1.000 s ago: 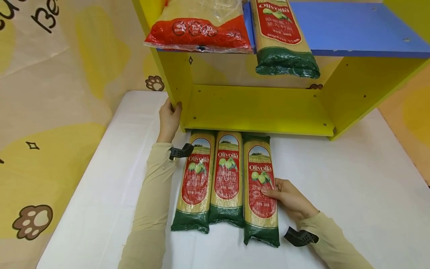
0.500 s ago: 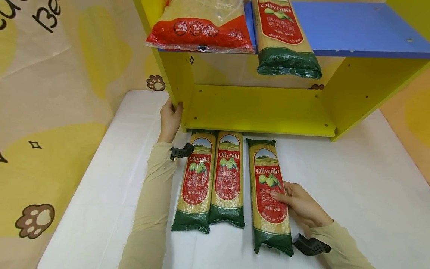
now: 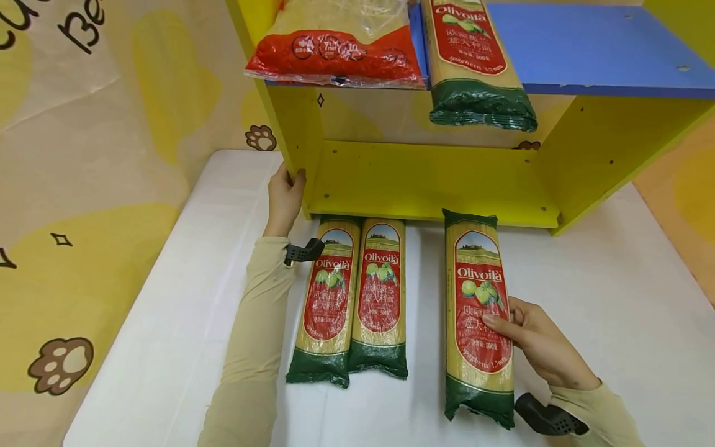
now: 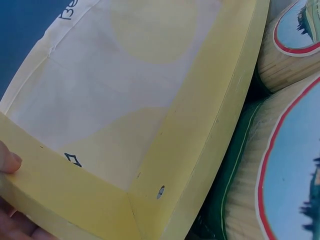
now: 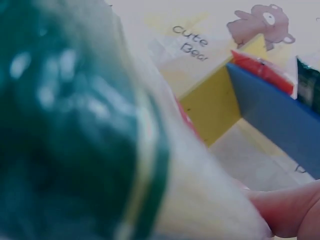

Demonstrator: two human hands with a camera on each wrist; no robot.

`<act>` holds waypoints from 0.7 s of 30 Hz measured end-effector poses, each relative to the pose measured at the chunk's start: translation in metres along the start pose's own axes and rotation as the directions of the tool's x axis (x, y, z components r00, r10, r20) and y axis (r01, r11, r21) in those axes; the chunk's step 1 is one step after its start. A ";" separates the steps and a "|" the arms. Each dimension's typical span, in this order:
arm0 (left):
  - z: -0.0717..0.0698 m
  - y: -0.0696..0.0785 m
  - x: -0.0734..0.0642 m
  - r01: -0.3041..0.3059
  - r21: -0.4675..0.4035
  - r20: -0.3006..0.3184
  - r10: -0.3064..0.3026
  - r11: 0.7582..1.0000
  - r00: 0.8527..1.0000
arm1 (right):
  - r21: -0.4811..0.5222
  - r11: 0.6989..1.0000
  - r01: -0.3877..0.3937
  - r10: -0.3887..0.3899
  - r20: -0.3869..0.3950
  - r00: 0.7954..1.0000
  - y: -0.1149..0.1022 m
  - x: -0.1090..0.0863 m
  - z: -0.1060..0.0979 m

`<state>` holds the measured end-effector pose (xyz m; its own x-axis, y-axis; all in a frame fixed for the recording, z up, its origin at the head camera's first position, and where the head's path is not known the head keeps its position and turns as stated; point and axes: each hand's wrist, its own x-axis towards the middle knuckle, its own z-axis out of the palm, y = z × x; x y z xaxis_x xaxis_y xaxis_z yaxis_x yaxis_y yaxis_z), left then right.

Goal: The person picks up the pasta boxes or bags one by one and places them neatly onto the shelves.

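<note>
My right hand (image 3: 544, 338) grips a spaghetti pack (image 3: 479, 323) by its right edge, thumb across the red label. The pack stands nearly upright in the head view, its green top end overlapping the shelf's front edge. Its green end (image 5: 75, 125) fills much of the right wrist view, blurred. At the left, my left hand (image 3: 285, 197) holds the side panel of the yellow shelf unit (image 3: 430, 180); in the left wrist view the thumb (image 4: 9, 161) lies on the panel's inner face. Two more spaghetti packs (image 3: 329, 298) lie side by side on the table, top ends at the shelf's base.
On the blue upper shelf (image 3: 603, 49) lie a red-and-clear pasta bag (image 3: 341, 53) and another spaghetti pack (image 3: 480, 68), whose green end juts over the edge. A white cloth (image 3: 625, 298) covers the table. Behind hangs a bear-print backdrop (image 3: 112, 155).
My right hand has taken the third spaghetti pack away from the other two, moving it right and then lifting it. My left hand stays on the side panel.
</note>
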<state>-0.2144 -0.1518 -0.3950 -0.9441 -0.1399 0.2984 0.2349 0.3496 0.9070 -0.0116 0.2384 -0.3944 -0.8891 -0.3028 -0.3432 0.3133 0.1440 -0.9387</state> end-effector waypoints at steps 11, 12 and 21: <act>-0.001 0.001 0.000 0.000 -0.002 -0.002 0.000 1.000 1.000 | -0.014 0.998 0.064 -0.065 -0.028 0.998 -0.012 -0.019 -0.014; -0.001 0.000 0.000 -0.001 -0.001 0.000 0.001 1.000 1.000 | -0.010 0.998 0.065 -0.066 -0.032 0.997 -0.013 -0.020 -0.015; -0.001 0.000 -0.001 -0.020 -0.001 0.004 0.020 1.000 1.000 | 0.015 0.993 0.120 -0.119 -0.049 0.992 -0.019 -0.031 -0.018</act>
<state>-0.2134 -0.1523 -0.3951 -0.9401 -0.1293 0.3154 0.2540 0.3512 0.9012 0.0035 0.2618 -0.3653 -0.9353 -0.2715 -0.2271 0.2094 0.0927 -0.9734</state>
